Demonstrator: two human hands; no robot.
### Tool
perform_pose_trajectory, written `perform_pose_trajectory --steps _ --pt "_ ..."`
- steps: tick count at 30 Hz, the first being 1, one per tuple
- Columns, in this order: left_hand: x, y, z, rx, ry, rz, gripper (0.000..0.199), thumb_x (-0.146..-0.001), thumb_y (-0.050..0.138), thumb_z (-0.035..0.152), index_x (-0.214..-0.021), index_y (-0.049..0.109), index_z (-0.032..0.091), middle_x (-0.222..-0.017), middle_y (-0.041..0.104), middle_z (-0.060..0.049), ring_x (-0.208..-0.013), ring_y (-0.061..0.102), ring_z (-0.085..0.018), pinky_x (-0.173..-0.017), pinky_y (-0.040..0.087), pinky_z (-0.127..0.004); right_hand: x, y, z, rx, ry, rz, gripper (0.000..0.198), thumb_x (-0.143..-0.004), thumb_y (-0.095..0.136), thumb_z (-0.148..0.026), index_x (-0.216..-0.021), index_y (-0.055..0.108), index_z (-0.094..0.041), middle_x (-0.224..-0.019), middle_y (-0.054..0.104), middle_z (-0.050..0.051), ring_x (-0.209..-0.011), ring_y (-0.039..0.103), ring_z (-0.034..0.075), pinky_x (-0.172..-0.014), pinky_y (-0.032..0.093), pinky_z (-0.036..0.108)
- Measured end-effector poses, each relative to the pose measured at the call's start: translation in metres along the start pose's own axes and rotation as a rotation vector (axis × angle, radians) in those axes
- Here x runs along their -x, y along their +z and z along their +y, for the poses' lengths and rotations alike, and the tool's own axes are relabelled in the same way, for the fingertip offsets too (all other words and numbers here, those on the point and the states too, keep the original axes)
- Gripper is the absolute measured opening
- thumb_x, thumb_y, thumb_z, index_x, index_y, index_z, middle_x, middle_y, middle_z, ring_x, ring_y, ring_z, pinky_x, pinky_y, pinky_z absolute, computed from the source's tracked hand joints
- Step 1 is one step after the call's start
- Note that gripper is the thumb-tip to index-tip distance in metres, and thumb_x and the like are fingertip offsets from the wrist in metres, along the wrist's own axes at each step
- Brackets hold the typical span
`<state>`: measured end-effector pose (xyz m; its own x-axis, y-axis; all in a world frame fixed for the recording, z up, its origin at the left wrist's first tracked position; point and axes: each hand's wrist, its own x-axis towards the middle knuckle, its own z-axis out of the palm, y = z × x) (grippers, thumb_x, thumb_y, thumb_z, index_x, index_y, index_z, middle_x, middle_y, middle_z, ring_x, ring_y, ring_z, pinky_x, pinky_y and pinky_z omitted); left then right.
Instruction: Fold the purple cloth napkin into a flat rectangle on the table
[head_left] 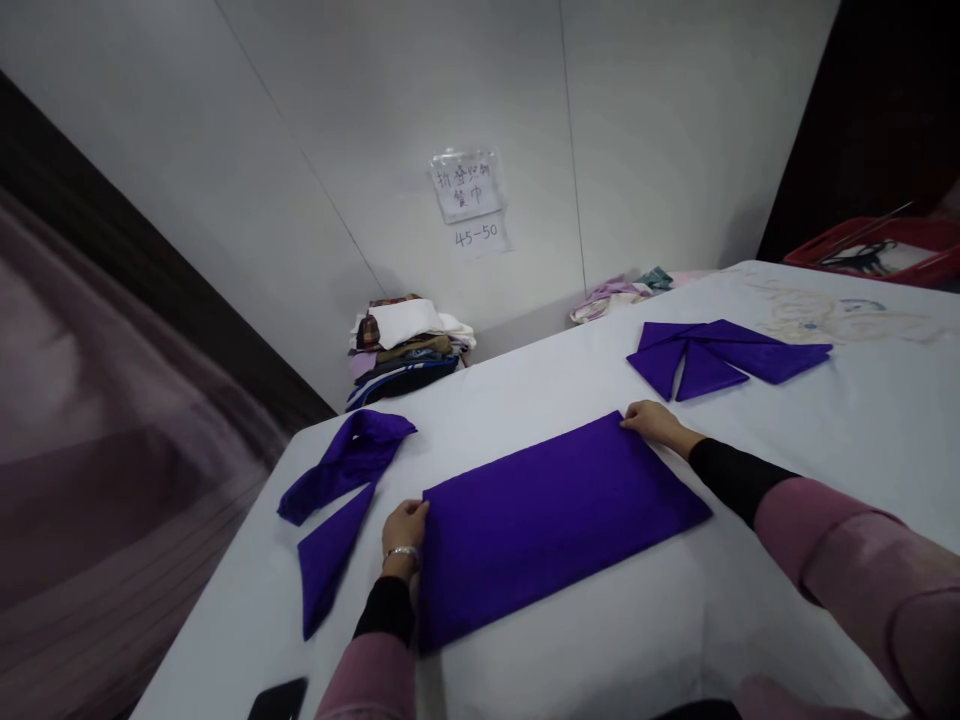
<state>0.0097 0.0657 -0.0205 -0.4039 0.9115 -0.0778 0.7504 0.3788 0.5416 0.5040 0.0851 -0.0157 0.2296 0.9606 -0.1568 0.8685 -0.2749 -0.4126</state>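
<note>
purple cloth (551,515) lies flat as a folded rectangle mid-tabletop (862,440), toward the near edge. left hand (405,528) pinches its left edge, right hand (654,421) presses the far right corner, fingers flat. keeping both edges taut and aligned should give a clean crease. wall note (466,192) reads "45-50" under handwritten characters.

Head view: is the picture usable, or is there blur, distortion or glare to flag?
Head view: usable. The purple cloth and both hands, left and right, are sharp under even, soft light with no glare. The left edge of the frame is smeared and dim. Wide-angle distortion tilts the wall and bends the table edge. The paper sign is washed out and hard to read.
</note>
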Motion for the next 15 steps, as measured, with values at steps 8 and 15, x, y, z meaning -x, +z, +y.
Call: perform_pose_trajectory --steps 8,15 --pt "0.003 0.0 0.003 -0.01 0.018 -0.021 0.014 -0.075 0.057 0.029 -0.074 0.069 0.021 -0.076 0.071 -0.002 -0.075 0.065 -0.019 -0.062 0.043 -0.024 -0.001 0.004 0.002 0.005 0.037 0.027 0.02 -0.072 0.06 -0.035 -0.081 0.068 -0.02 -0.086 0.068 0.005 -0.082 0.06 0.02 -0.056 0.036 0.025" --pt "0.011 0.004 0.011 -0.001 0.057 -0.042 0.017 -0.08 0.055 0.026 -0.082 0.071 0.021 -0.089 0.072 -0.002 -0.087 0.064 -0.017 -0.074 0.044 -0.023 -0.005 0.004 0.011 -0.016 -0.026 -0.022 0.013 -0.071 0.059 -0.029 -0.072 0.067 -0.018 -0.08 0.069 0.007 -0.076 0.06 0.02 -0.06 0.037 0.026"
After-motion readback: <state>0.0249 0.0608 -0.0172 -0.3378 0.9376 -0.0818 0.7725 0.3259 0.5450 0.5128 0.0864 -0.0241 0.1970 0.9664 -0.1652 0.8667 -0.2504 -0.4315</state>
